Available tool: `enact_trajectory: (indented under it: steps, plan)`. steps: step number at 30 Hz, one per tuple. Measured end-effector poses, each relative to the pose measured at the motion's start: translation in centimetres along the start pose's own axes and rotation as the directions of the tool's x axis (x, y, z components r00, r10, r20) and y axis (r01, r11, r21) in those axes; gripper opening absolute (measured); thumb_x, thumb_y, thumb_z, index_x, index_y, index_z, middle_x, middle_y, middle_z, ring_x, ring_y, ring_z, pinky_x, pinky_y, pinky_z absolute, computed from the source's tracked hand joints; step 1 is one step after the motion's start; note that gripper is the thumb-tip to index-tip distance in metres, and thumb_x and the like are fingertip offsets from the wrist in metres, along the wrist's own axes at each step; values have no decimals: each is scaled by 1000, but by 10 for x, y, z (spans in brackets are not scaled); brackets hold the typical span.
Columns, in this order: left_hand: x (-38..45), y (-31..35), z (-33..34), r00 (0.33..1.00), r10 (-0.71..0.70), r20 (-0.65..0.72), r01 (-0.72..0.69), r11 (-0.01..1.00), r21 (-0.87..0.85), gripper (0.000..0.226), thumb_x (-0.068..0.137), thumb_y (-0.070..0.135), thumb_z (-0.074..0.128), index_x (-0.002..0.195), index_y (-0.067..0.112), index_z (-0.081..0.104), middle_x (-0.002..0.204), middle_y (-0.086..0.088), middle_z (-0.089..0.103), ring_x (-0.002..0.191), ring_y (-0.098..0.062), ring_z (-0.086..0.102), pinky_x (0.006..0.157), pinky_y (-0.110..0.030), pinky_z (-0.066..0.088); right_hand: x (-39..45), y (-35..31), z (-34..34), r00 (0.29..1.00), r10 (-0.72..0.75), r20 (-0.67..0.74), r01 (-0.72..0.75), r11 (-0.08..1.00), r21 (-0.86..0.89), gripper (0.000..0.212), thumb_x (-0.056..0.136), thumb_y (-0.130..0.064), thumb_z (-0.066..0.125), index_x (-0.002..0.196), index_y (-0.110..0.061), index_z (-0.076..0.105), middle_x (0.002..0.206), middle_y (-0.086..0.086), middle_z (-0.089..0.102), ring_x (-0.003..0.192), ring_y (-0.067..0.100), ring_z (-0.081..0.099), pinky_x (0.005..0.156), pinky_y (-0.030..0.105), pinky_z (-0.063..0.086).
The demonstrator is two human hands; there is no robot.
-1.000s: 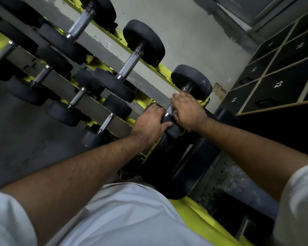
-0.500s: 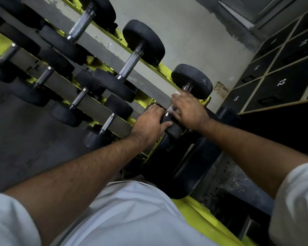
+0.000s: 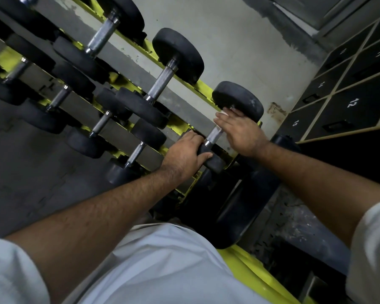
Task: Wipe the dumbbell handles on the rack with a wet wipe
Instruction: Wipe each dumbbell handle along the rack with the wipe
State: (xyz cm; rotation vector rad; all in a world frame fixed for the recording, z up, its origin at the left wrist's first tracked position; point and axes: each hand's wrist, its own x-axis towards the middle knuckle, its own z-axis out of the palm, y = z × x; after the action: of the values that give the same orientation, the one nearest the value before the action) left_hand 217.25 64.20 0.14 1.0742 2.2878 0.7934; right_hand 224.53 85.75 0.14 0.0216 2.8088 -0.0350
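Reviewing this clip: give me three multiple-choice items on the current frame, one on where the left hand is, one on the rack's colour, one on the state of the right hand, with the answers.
1. Where is the left hand?
A. On the near head of the dumbbell being cleaned
B. On a locker door
C. Hanging at the person's side

2. What colour is the rack frame?
A. Red
B. Yellow
C. Blue

3. What is the right hand doing?
A. Lifting a dumbbell off the rack
B. Lying over the handle's far end with a white wipe under its fingers
C. Resting on the floor

Answers: 1 A, its fingers curl over the black head. 2 B, yellow rails show between the weights. 3 B, white material peeks out at the fingertips.
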Motion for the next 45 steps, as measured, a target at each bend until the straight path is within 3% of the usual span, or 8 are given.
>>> enact_trajectory:
  steps: [7,12,16,20,26,30,36,45]
  plan:
    - [0,0,1,1000,13,-1,-13,1000,21,44,91,47,61,122,15,57,121,1,56,112,-15,52,91,-33,48,-4,-9,0,996,79,43,-66,970,-236,66,97,-24,34,158,-4,19,165,18,20,155,32,10,126,45,7]
    - [0,1,0,1000,7,23,-8,999,31,45,91,49,60,122,16,57,120,1,55,110,-15,53,91,-33,49,0,-21,1,995,-14,99,34,978,-204,66,95,-22,47,157,-11,25,163,12,27,154,28,15,126,44,6]
    - [2,-1,0,1000,2,24,-3,1000,27,44,91,49,60,121,17,57,119,1,55,109,-16,53,88,-33,48,6,-26,3,990,141,3,-135,959,-251,64,95,-24,51,154,-7,31,160,15,32,153,31,19,126,44,10]
    - [2,-1,0,999,6,34,-7,1000,26,45,91,51,59,122,18,56,121,2,55,110,-15,53,87,-30,44,7,-25,-4,993,-87,76,89,996,-20,53,89,-8,57,141,-18,55,146,5,55,142,22,41,122,39,23]
    - [0,-4,-1,999,26,37,-27,1000,15,46,92,52,57,124,19,55,122,2,54,110,-15,52,88,-32,48,8,-26,-13,980,139,-139,-109,973,204,33,90,-8,60,119,-20,71,116,5,71,112,22,64,96,40,54]
    - [-3,-11,-7,992,103,71,-105,994,19,56,86,54,65,128,19,53,126,2,52,112,-14,51,89,-31,46,1,-50,-10,862,495,-108,-323,702,635,24,97,-19,59,119,-20,70,108,0,72,98,15,65,82,31,55]
    - [0,-25,-16,990,114,81,-106,990,-96,77,72,54,79,134,20,48,135,2,49,119,-14,47,96,-30,43,-5,-57,-4,628,680,380,-373,-166,913,27,96,3,54,111,-12,70,105,3,68,101,25,67,89,44,60]
    - [21,-53,-9,985,102,142,-92,993,-76,79,70,33,87,136,23,46,138,2,49,122,-14,47,100,-28,40,-2,-53,-9,582,708,401,-346,-231,909,23,93,2,61,108,-13,70,98,1,68,83,13,64,55,18,53]
